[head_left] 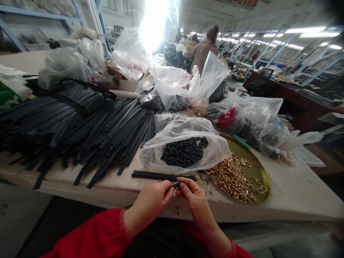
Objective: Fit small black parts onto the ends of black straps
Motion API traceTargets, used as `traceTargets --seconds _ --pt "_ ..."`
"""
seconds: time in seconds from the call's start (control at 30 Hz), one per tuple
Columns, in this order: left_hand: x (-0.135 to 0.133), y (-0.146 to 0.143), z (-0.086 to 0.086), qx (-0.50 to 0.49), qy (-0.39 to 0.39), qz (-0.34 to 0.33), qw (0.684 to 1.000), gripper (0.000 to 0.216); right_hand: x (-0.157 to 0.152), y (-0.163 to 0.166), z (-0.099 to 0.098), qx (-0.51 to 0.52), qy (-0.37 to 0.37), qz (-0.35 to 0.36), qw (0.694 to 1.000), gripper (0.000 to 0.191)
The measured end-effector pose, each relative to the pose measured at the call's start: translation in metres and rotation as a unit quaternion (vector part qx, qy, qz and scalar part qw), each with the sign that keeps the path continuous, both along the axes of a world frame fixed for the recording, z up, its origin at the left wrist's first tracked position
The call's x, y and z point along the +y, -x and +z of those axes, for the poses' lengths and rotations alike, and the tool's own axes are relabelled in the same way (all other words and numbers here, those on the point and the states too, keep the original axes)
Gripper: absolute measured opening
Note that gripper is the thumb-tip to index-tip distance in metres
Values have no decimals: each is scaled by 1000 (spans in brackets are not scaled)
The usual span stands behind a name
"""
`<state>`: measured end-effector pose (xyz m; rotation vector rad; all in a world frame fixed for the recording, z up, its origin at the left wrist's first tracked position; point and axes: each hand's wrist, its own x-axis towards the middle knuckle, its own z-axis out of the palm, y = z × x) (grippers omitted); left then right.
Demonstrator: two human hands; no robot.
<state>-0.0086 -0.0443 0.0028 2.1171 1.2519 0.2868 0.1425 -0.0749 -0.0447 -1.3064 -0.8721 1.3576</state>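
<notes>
My left hand (pixel 152 200) and my right hand (pixel 192 193) meet at the table's front edge, both pinched on a small black piece (pixel 176 185) held between their fingertips. Just beyond them a black strap (pixel 161 175) lies flat on the table. Behind it an open clear bag holds small black loops (pixel 184 152). To the right stands a round gold tray (pixel 259 168) with several gold metal buckles (pixel 236 179) in it.
A big pile of black straps (pixel 75 125) covers the table's left half. Several clear plastic bags (pixel 185 89) crowd the back and right. A person (pixel 201 50) stands far behind among blue racks. The pale tabletop (pixel 295 197) shows bare at the right.
</notes>
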Motion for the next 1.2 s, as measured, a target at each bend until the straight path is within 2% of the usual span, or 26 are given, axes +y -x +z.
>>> traceTargets --seconds 0.1,0.23,0.3,0.37,0.47,0.57,0.67,0.83,0.9,0.97,1.07,1.2 --pt "-1 -2 -6 23 -1 -10 1000 25 -6 3 -10 -102 -46 -18 994 34" --pt "3 -4 -10 21 10 -24 999 25 -10 0 -16 -192 -127 7 973 26" --pt "4 -6 -9 -22 24 -21 999 25 -7 -4 -13 -160 -118 19 980 26" --pt "4 -8 -6 -68 45 -12 997 24 -3 -8 -6 -82 -73 30 994 29" --pt "0 -10 -2 -78 77 1 994 26 -1 -8 3 16 -10 50 999 33" --pt "-7 -13 1 -85 97 11 992 26 -6 -5 4 44 -2 39 998 32" --pt "-12 -13 3 -109 116 -9 987 26 -14 -5 2 68 7 31 997 34" --pt "-16 -9 11 -63 232 -55 969 29 -24 -15 -2 119 35 17 992 34" --pt "-17 -11 11 -59 233 -56 969 30 -27 -14 -2 157 34 15 987 35" --pt "-18 -14 8 -60 231 -58 969 31 -29 -11 -2 174 29 19 984 36" --pt "-18 -20 -4 -62 269 -47 960 30 -29 -9 -3 140 22 10 990 39" --pt "-15 -32 -21 -123 249 -20 960 52 -26 -11 -7 147 21 -3 989 42"
